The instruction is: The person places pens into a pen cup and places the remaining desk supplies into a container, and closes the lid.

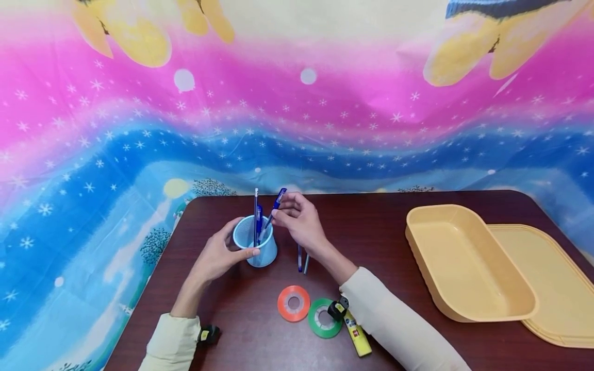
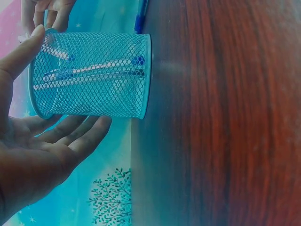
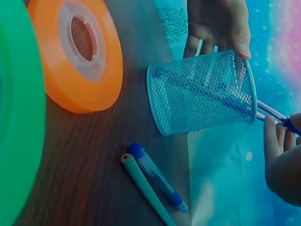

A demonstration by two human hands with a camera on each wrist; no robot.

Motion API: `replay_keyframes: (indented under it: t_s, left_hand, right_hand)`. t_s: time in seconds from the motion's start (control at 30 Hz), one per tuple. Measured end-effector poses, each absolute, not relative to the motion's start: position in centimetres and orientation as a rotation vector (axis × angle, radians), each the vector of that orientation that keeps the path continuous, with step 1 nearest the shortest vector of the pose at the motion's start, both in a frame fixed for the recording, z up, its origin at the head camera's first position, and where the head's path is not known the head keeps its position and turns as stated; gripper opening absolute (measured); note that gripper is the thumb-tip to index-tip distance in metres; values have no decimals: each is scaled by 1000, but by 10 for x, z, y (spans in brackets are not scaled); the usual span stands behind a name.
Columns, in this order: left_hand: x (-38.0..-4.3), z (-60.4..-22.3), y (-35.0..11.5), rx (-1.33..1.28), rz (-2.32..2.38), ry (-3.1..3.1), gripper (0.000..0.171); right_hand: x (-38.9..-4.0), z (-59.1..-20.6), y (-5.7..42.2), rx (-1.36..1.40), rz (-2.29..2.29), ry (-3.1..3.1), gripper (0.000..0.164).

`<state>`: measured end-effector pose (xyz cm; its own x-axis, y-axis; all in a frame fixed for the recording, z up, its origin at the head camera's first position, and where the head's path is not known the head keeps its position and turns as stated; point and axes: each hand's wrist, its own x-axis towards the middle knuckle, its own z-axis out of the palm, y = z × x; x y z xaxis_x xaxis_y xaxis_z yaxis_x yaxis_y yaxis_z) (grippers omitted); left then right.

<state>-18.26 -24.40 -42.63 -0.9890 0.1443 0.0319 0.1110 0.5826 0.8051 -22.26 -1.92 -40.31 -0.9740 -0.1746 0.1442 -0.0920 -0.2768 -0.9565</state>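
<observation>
A light blue mesh pen cup [image 1: 266,256] stands near the table's far left side. My left hand [image 1: 217,256] holds it, thumb over the near rim and fingers round its left side. My right hand [image 1: 302,220] pinches a blue pen [image 1: 280,196] near its top, and the pen's lower end slants into the cup's mouth. Inside the cup stand a dark pencil [image 1: 256,203] and another blue pen [image 1: 259,214]. Below my right hand, a blue-capped pen [image 3: 160,176] and a green pencil [image 3: 143,186] lie side by side on the table.
An orange tape roll [image 1: 282,304] and a green tape roll [image 1: 312,322] lie in front, beside a yellow flat-ended item [image 1: 359,340] under the right sleeve. At right, a yellow tray [image 1: 419,257] overlaps its lid [image 1: 552,273]. A printed cloth [image 1: 297,129] hangs behind the table.
</observation>
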Motion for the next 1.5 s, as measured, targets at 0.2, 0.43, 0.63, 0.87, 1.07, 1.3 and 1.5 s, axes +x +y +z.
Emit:
replay_keyframes:
  t_s: [0.2,0.43,0.63,0.87,1.07,1.3,1.5]
  left_hand:
    - [-182,-427,-245,226,1419,2750,92]
    - [-181,-428,-246,221,1428,2748,91]
    - [-180,-429,-246,212,1433,2744,90]
    - [-182,-430,-246,218,1445,2732,93]
    - [-182,-428,-245,212,1436,2730,95]
    - [-182,-429,-245,206,1428,2739,95]
    - [-181,-426,-243,208,1410,2751,94]
  right_hand:
    - [-228,-405,-21,-418,-2338,2012,34]
    - [-233,-406,-24,-433,-2188,2187,33]
    - [-232,-404,-22,-471,-1941,2415,30]
    - [-234,-408,-8,-458,-1930,2328,29]
    - [-244,-419,17,-338,-1993,2248,32]
    - [-256,-427,43,-242,-1959,2234,41]
    - [-266,-428,69,-173,-1816,2324,47]
